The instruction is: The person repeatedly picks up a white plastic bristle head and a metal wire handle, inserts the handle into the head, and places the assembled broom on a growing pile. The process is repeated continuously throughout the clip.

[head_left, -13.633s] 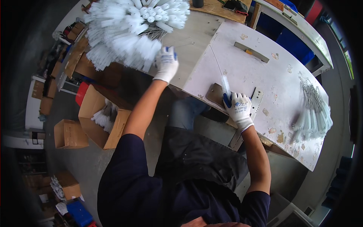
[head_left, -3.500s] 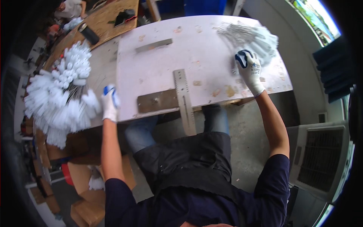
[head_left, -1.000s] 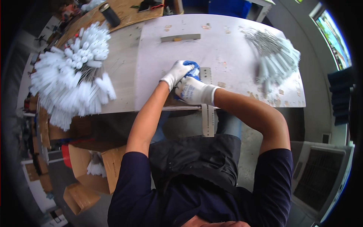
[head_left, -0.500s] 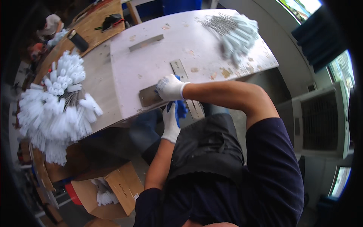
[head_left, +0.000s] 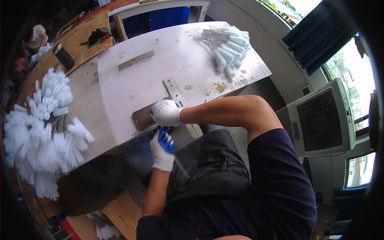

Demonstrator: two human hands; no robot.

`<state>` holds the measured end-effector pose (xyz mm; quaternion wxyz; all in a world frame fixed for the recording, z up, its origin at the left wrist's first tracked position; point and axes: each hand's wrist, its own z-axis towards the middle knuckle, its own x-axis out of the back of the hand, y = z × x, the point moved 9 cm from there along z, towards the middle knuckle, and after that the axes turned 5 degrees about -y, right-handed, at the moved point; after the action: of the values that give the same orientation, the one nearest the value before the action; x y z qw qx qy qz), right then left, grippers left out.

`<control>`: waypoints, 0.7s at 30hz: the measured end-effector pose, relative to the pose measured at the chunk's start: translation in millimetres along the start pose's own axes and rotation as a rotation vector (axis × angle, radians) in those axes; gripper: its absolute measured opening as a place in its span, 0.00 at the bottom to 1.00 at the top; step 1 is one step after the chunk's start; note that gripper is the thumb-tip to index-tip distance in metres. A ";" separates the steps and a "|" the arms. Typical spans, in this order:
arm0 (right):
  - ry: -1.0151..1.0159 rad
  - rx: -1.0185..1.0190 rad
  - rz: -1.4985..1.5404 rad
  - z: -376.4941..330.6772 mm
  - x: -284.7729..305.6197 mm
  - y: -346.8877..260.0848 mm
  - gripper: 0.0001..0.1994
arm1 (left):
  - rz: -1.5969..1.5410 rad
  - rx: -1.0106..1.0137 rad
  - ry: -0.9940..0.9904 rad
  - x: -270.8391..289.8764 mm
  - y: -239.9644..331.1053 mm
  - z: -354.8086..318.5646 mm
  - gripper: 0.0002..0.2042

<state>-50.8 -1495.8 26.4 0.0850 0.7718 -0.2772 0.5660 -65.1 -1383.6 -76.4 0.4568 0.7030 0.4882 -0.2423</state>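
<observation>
Hands have parted since a second ago: right hand [head_left: 166,113] now presses flat on the metal plate [head_left: 141,118], while left hand [head_left: 162,149] has dropped just below it. Left hand seems closed on a thin wire-stemmed brush [head_left: 181,167], blurred.

Your right hand [head_left: 166,113], gloved white, is curled knuckles-up with the bare forearm bent sharply across your body. Your left hand [head_left: 162,149], gloved white and blue, sits just below it, fingers closed.
</observation>
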 end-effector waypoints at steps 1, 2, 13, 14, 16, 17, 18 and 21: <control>-0.031 0.041 -0.073 12.5 -15.8 9.0 0.19 | 0.075 0.057 -0.039 8.6 7.5 -1.1 0.11; -0.061 0.057 0.000 13.8 -12.2 11.6 0.20 | 0.162 0.051 0.045 19.9 21.4 -4.1 0.13; 0.219 0.538 -0.273 18.2 -15.9 26.5 0.11 | 0.627 0.177 -0.089 20.5 84.5 -1.6 0.14; 0.275 0.534 -0.256 16.5 -15.8 27.8 0.11 | 0.628 0.208 -0.096 19.4 84.4 0.2 0.14; 0.386 0.518 -0.222 13.7 -17.4 29.0 0.11 | 0.634 0.221 -0.087 15.8 90.4 -0.8 0.14; 0.400 0.487 -0.225 10.1 -14.4 27.3 0.10 | 0.643 0.237 -0.080 14.6 93.0 -1.6 0.13; 0.404 0.460 -0.205 8.9 -17.4 28.9 0.10 | 0.709 0.241 -0.077 14.0 98.5 0.2 0.12; 0.439 0.440 -0.072 3.2 -14.4 27.0 0.13 | 1.300 0.016 0.006 4.2 134.6 5.6 0.08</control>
<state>-65.3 -1514.9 7.1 -0.0064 0.6404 -0.0957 0.7620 59.4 -1400.8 -27.7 0.5036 0.8592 -0.0376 0.0819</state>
